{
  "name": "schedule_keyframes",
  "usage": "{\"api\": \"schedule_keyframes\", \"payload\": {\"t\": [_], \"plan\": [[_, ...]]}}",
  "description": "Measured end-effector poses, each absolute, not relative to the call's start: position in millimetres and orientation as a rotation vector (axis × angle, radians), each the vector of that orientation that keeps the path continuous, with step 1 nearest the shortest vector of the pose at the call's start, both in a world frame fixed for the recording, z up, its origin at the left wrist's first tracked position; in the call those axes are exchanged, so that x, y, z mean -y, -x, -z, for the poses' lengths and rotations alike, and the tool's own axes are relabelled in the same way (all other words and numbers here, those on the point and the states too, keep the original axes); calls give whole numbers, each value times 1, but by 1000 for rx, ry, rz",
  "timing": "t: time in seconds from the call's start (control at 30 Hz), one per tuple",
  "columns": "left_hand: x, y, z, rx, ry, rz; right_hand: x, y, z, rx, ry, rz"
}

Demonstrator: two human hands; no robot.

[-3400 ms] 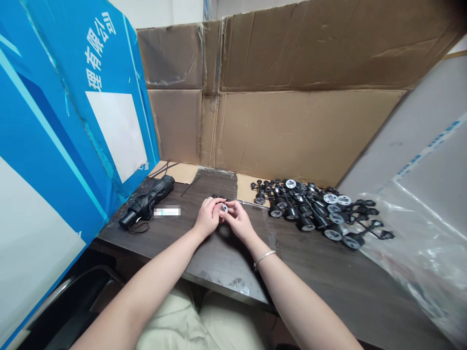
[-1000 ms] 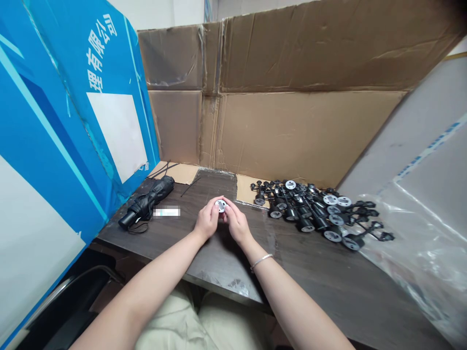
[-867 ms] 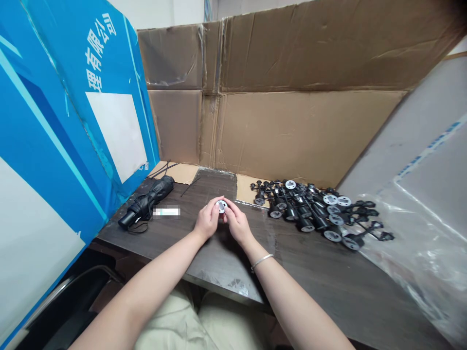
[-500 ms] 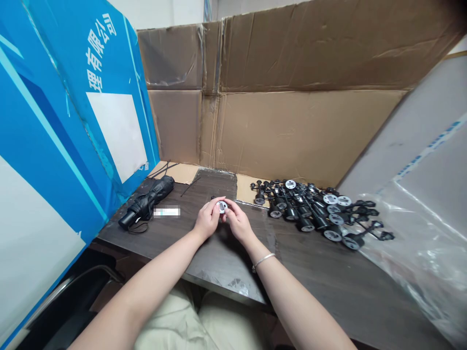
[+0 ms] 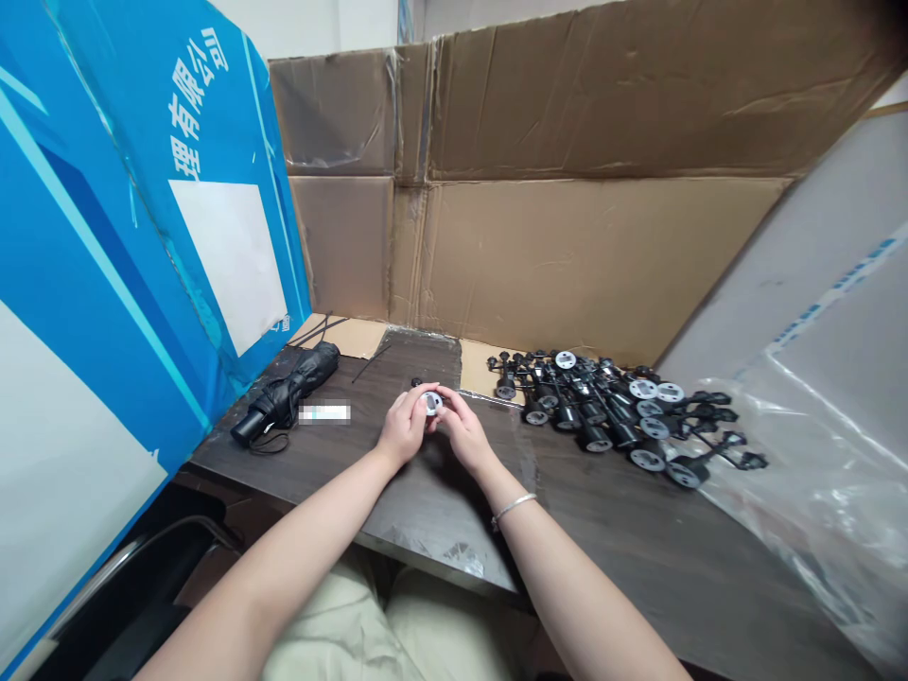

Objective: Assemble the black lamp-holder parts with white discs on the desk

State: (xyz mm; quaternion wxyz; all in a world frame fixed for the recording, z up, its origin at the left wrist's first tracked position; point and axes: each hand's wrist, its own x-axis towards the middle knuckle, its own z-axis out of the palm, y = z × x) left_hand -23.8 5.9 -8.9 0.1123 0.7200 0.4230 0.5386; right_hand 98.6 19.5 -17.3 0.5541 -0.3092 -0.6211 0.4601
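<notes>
Turned to face the camera more since the earliest frame, the white disc (image 5: 431, 401) is grasped between left hand (image 5: 403, 427) at one side and right hand (image 5: 464, 433) at the other, over the table (image 5: 432, 506).

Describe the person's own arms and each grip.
The left arm and right arm are bare, with no sleeve in view. The left grip and right grip are ungloved hands. The right arm wears a thin, silvery bracelet; the left arm shows none.
</notes>
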Motion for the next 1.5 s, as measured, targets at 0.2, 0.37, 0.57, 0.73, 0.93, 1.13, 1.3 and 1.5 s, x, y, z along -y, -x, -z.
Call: {"api": "schedule_keyframes", "payload": {"t": [0.2, 0.37, 0.57, 0.73, 0.93, 1.13, 1.3, 1.5], "plan": [[-5, 26, 8, -1181, -2123, -1493, -16, -100, 10, 1421, 711, -1271], [-5, 28, 8, -1150, -2095, -1478, -15, -101, 7, 1382, 737, -1300], [-6, 28, 9, -1170, -2081, -1447, -17, -103, 8, 1373, 735, -1315], [-6, 26, 8, -1169, -2136, -1461, -17, -104, 9, 1377, 735, -1228], [-5, 24, 7, -1190, -2208, -1516, -15, -101, 9, 1369, 765, -1135], [-5, 22, 7, -1212, -2188, -1546, -14, -100, 8, 1378, 796, -1071], [-6, 23, 7, -1190, -2160, -1545, -14, -100, 9, 1395, 784, -1035], [-8, 24, 10, -1168, -2024, -1567, -16, -99, 11, 1405, 747, -1133]]}}
